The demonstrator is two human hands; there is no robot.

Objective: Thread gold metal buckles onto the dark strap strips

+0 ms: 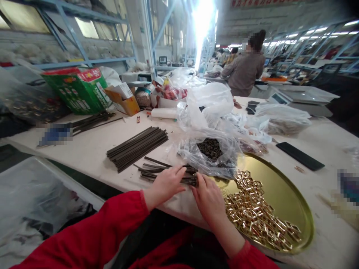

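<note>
My left hand lies over a loose bunch of dark brown strips near the table's front edge. Its fingers are stretched out over them and its thumb stands apart. At the right end of the bunch, my right hand has its fingers bent around the strip ends; the fingertips are partly hidden. A neat stack of similar strips lies beyond my left hand. Just behind my right hand is a clear plastic bag of small dark pieces. Right of that hand, a gold round tray carries a heap of gold rectangular buckles.
Plastic bags, a green box and an open carton crowd the table's back. A black flat object lies right, before a scale. A lined bin stands left. A person stands beyond the table.
</note>
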